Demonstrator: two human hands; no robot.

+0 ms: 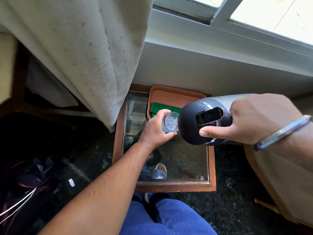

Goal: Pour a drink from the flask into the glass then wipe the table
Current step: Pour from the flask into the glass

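Observation:
My right hand [254, 119] grips a steel flask [203, 122] by its black top, thumb on the lid near the lever. The flask is tipped over to the left, its black lid right beside the glass. My left hand [156, 128] is wrapped around a clear glass [171, 122] and holds it over the glass-topped wooden table [211, 167]; bubbling liquid shows inside the glass. A folded green cloth [162, 108] lies in an orange tray [169, 94] at the table's back, partly hidden by the flask and my left hand.
A pale curtain [84, 48] hangs over the table's left back corner. A grey window ledge [220, 61] runs behind. A fabric-covered seat [279, 184] stands to the right, a dark bag with white cords [25, 189] on the floor at left. My blue-jeaned leg [169, 217] is below.

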